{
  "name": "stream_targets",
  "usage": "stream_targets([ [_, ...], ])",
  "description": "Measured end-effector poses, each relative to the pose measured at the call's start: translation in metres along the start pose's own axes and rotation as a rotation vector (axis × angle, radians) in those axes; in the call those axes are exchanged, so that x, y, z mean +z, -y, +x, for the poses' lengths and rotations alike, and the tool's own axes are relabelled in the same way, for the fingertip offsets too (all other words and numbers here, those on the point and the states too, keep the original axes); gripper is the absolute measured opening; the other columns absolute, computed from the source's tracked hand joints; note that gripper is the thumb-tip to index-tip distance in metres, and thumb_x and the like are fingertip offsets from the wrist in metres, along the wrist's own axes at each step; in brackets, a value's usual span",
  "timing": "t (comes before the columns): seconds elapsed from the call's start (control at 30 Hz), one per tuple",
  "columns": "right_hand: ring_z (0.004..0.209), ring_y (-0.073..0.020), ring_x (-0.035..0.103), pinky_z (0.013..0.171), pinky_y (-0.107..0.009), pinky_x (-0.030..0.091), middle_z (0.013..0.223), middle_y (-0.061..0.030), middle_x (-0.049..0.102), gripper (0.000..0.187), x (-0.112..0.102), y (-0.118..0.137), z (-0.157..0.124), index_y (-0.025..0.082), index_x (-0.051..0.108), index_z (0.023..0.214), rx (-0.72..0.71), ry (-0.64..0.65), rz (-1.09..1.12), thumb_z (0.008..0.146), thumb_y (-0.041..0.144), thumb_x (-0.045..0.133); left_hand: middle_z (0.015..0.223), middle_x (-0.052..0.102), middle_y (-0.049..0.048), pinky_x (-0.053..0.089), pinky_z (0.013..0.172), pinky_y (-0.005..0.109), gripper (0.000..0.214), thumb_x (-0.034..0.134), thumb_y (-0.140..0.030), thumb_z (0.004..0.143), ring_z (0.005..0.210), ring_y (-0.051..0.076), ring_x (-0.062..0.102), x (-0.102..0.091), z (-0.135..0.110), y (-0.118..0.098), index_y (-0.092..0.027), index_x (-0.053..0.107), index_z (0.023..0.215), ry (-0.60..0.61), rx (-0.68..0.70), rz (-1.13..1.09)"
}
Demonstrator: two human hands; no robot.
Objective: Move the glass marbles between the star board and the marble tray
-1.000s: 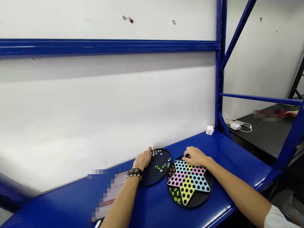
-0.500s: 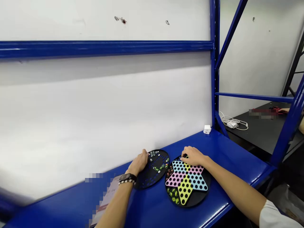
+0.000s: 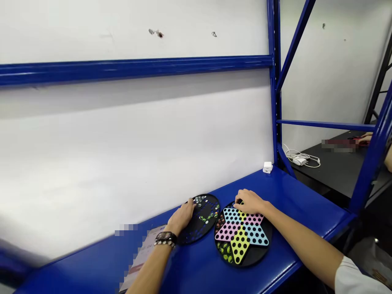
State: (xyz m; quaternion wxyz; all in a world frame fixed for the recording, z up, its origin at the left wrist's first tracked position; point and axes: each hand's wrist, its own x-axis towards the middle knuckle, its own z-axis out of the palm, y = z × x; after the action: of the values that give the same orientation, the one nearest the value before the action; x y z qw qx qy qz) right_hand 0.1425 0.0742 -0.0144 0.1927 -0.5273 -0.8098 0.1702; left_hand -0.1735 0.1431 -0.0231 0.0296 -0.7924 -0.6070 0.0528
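Note:
A round black board with rows of holes lies on the blue shelf and bears several clear and green marbles. My left hand, with a watch and bracelet at the wrist, is over its left edge, fingers curled down near the clear marbles. Right of it sits a Chinese checkers board with a pink, blue and yellow star. Green marbles and reddish ones fill its left side pockets. My right hand bends over its far edge, fingers closed; what they hold is hidden.
A sheet with blurred print lies under my left forearm. A white charger plug stands at the shelf's far corner. Blue rack posts rise behind it. On a black table beyond are a white cable and another person's hand.
My left hand has shifted slightly right and toward me, over the marbles' side of the round board. My right hand stays at the star board's far edge. The view has tilted slightly.

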Motion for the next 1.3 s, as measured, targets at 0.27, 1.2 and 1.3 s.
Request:
stream_targets([
  [0.27, 0.093, -0.0235, 0.057, 0.079, -0.034, 0.043, 0.099, -0.0086, 0.064, 0.028, 0.004, -0.004, 0.001, 0.021, 0.071, 0.087, -0.016, -0.008, -0.006, 0.091, 0.042, 0.053, 0.096, 0.067, 0.0073, 0.046, 0.08, 0.029, 0.032, 0.016, -0.03, 0.103, 0.086, 0.018, 0.066, -0.041, -0.053, -0.081, -0.021, 0.047, 0.108, -0.121, 0.275, -0.317],
  [1.2, 0.093, -0.0235, 0.057, 0.081, -0.034, 0.042, 0.097, -0.0082, 0.065, 0.027, 0.007, -0.006, 0.001, 0.02, 0.071, 0.085, -0.025, -0.043, -0.04, 0.09, 0.041, 0.053, 0.092, 0.062, 0.001, 0.041, 0.07, 0.031, 0.006, 0.05, -0.018, 0.085, 0.078, 0.017, 0.054, -0.03, -0.14, -0.213, -0.022, 0.046, 0.087, -0.161, 0.783, -0.154],
  [1.3, 0.093, -0.0231, 0.057, 0.081, -0.033, 0.042, 0.097, -0.0079, 0.065, 0.028, 0.006, -0.005, 0.001, 0.02, 0.071, 0.085, -0.031, -0.038, -0.04, 0.09, 0.041, 0.053, 0.093, 0.062, 0.0012, 0.04, 0.07, 0.031, 0.007, 0.052, -0.019, 0.085, 0.08, 0.017, 0.054, -0.029, -0.141, -0.211, -0.022, 0.047, 0.088, -0.166, 0.79, -0.147],
])
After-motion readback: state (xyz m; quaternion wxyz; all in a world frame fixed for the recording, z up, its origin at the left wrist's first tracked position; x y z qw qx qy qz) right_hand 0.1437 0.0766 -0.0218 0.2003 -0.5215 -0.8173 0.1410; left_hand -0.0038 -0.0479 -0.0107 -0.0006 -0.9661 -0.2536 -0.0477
